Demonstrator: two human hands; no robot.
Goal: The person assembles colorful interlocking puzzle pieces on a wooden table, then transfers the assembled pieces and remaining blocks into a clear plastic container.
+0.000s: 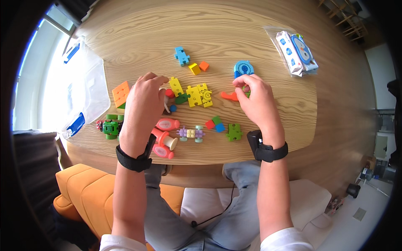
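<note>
My left hand (pixel 144 102) hovers over the table's left side, fingers bent and apart, with its index fingertip beside a yellow puzzle piece (pixel 176 86). Partly hidden below it is a toy with a red ball (pixel 169 93) and a blue ball (pixel 173 108). My right hand (pixel 257 100) is curled in a pinch, and a small green piece (pixel 246 89) shows between its thumb and fingers. An orange-red curved piece (pixel 228 96) lies by that thumb. Just beyond is a blue round toy (pixel 243 68). Joined yellow puzzle pieces (pixel 199 95) and a dark green one (pixel 181 99) lie between my hands.
Nearer me lie a green toy vehicle (pixel 111 126), pink toy parts (pixel 167 124), a block car (pixel 191 133), colored cubes (pixel 216 123) and a green puzzle piece (pixel 234 132). A clear bin (pixel 94 79) stands left, an orange puzzle cube (pixel 121 93) beside it; a wipes pack (pixel 293 52) lies far right.
</note>
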